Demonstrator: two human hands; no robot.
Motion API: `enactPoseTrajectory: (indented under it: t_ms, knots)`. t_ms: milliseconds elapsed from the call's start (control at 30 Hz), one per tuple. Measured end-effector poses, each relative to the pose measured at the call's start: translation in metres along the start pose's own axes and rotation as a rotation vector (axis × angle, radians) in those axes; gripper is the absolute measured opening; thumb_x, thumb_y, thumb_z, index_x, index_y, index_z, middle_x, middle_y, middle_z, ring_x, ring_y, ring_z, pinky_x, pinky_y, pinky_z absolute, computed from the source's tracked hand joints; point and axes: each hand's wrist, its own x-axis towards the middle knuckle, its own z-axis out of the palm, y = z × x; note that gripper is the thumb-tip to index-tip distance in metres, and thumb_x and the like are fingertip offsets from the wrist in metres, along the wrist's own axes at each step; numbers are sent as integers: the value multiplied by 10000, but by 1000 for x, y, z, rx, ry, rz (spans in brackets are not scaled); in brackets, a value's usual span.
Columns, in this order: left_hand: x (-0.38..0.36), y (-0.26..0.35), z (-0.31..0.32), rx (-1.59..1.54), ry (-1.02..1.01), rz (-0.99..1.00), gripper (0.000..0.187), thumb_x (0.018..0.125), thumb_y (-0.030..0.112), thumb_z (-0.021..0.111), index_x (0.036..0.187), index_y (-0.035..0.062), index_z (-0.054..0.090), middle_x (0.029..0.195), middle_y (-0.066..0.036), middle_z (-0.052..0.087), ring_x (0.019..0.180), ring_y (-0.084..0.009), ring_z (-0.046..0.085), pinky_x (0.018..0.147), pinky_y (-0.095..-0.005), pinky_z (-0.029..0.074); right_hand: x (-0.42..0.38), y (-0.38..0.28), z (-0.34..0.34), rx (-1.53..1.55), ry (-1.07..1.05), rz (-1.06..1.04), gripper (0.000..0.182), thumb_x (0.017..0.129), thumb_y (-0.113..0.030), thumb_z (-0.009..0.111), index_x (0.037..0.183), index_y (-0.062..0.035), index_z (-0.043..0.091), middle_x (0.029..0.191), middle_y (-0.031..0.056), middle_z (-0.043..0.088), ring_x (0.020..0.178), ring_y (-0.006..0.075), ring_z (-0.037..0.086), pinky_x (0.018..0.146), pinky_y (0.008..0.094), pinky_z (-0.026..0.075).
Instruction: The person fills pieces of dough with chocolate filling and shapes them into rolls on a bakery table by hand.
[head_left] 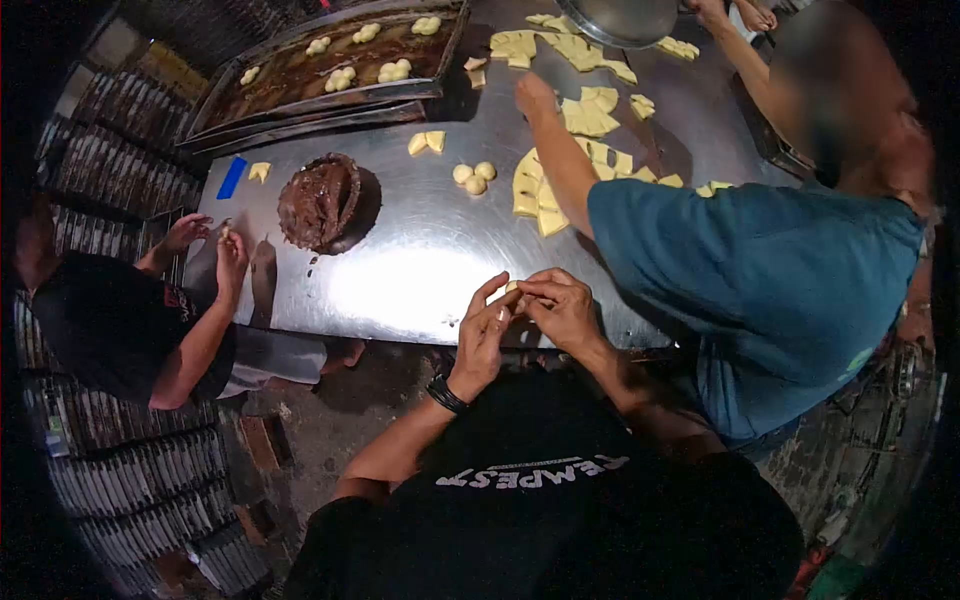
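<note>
At the near edge of the steel table, my left hand and my right hand meet with their fingers closed around a small piece of pale yellow dough. My fingers partly hide it. Ahead of them, a cluster of several rounded dough balls rests on the metal. Farther left stands a mound of dark brown filling, apparently in a bowl. Flat cut dough pieces lie beyond the balls.
A person in a blue shirt reaches over many cut dough pieces at right. Another person works at left near a blue strip. A baking tray with dough clusters and a metal bowl are at the back.
</note>
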Motion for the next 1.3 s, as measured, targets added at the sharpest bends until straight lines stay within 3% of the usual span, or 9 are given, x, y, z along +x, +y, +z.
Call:
enactPoseTrajectory:
  t_ms: [233,367,500,533,700,900,1033,1167,1300]
  knots:
    - [0,0,-72,-121,91,-97,304,949,201,510,1110,-46,581,1297,-154,452,1038,-228,586,854,-320,493,34,7,12,-456,141,-269,237,768,0,621,992,-42,684,863,108,649,757,230,650,650,312,524]
    - [-6,-52,-161,244,248,-9,253,911,162,565,1096,-8,595,1257,-111,497,993,-181,580,769,-268,482,-20,51,35,-838,121,-529,168,795,-47,575,934,4,654,956,142,643,943,275,606,823,369,498]
    - [-16,-95,-219,536,303,176,199,877,74,543,1018,-54,600,1160,-144,534,979,-261,577,809,-348,482,-32,19,15,-369,-199,159,238,801,-257,646,862,-27,654,903,133,634,925,273,589,800,360,469]
    - [-16,-94,-219,570,311,176,187,869,69,545,997,-54,604,1146,-149,539,977,-275,577,811,-354,481,10,-8,1,-387,-609,557,253,817,-295,627,803,-43,643,882,147,625,911,293,584,769,384,458]
    - [-7,-83,-203,649,370,206,140,832,58,566,925,-34,616,1098,-169,559,964,-303,578,806,-366,478,65,53,51,-516,118,-109,151,788,-150,570,897,-49,595,873,136,585,884,306,549,806,417,423]
    - [-14,-98,-199,706,473,242,131,825,53,568,928,-8,621,1101,-162,563,933,-298,594,751,-350,497,17,89,4,-632,-201,-623,165,735,-37,544,897,-43,572,877,145,546,883,329,520,826,459,402]
    - [-13,-91,-176,780,593,231,134,822,54,575,924,-19,622,1089,-167,556,926,-294,590,738,-356,498,66,81,28,-701,263,-167,112,778,-79,528,842,-12,591,807,162,574,844,367,532,791,463,413]
    - [-11,-96,-180,775,573,192,145,842,87,575,935,-16,618,1075,-158,555,924,-294,579,723,-354,495,24,63,28,-626,-88,-379,117,761,-45,517,854,-18,581,870,154,550,862,325,513,791,435,405]
    - [-9,-98,-183,773,563,204,158,836,111,595,938,-8,619,1068,-146,563,943,-291,579,753,-366,496,37,93,-5,-690,104,-334,149,759,-46,540,903,-9,561,910,148,544,876,315,498,816,418,391]
